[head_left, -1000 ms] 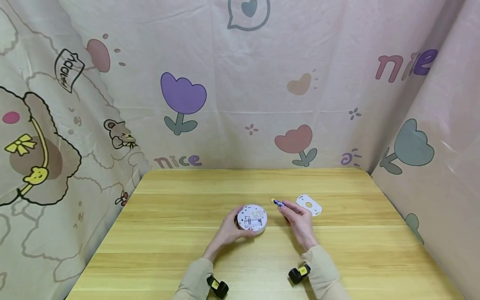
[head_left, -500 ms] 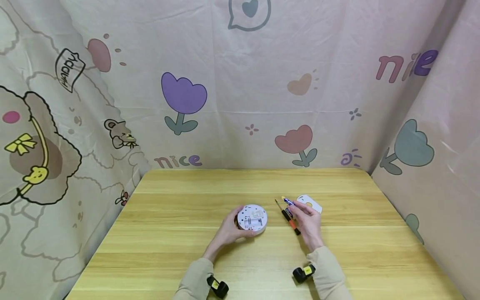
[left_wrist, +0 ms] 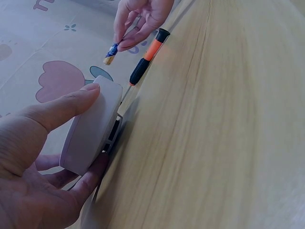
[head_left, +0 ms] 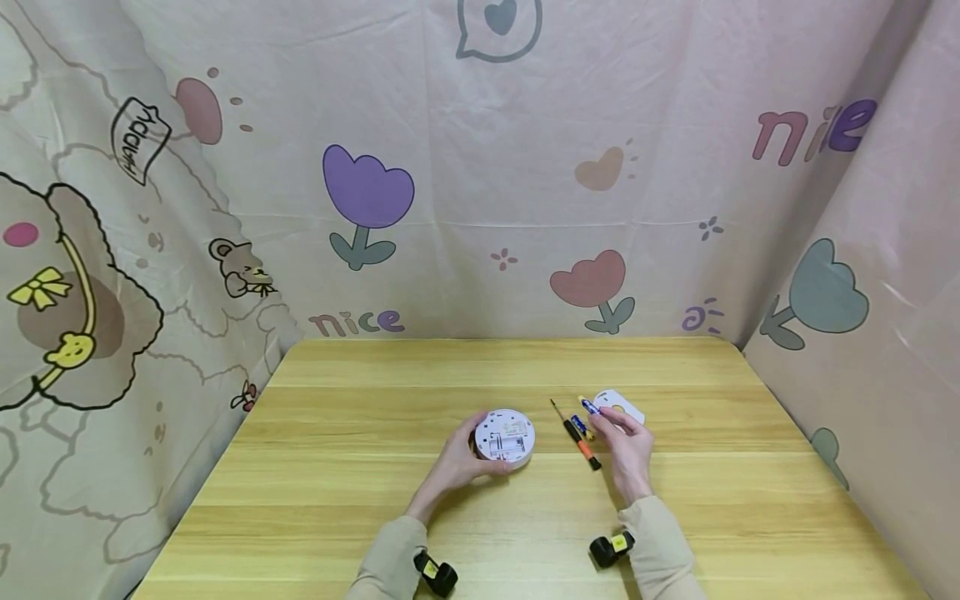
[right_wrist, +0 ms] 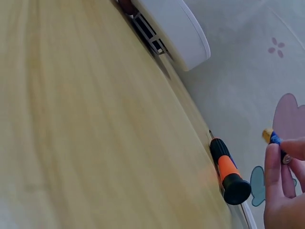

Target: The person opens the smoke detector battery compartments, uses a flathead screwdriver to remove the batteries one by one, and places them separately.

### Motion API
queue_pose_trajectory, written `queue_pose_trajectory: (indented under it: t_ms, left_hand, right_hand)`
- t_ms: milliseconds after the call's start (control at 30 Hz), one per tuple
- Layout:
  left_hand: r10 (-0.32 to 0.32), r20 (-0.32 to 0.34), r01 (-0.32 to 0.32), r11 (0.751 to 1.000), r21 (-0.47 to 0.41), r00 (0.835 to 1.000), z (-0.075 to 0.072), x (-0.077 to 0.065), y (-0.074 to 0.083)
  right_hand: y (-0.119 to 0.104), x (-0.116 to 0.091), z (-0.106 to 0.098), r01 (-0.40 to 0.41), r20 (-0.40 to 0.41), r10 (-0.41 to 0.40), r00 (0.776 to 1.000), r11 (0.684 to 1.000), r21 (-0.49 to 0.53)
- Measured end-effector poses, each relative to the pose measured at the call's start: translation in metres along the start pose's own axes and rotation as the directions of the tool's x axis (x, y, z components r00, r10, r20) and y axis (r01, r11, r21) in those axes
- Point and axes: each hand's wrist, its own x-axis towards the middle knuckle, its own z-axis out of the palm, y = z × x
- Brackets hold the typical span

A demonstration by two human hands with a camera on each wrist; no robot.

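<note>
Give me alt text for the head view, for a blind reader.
A person's left grip holds a round white device while the right grip pinches a blue battery; a screwdriver, another battery and a white plate lie on the table.

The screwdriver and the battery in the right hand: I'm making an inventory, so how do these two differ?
Colour: the screwdriver has a black and orange handle, while the held battery is blue with a gold end. Size: the screwdriver is longer than the held battery. State: the screwdriver lies on the table, while the right hand pinches the held battery, raised off it. Both are elongated and multicoloured.
</note>
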Motion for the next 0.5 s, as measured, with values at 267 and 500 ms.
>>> queue_pose_trajectory:
  t_ms: [267,500]
  left_hand:
    - [0.0,0.0,0.0,1.0,-0.007,1.0,-0.001,0.0,0.001]
    - [0.003,0.001,-0.003,1.0,0.0,1.0,-0.001,-0.001,0.001]
  right_hand:
    - [-0.003,-0.001,-0.006,0.013,-0.035,-0.017,0.999,0.992,-0.127]
    - [-0.003,0.0,-0.011,0.012,-0.055,-0.029,0.998,0.956,-0.293]
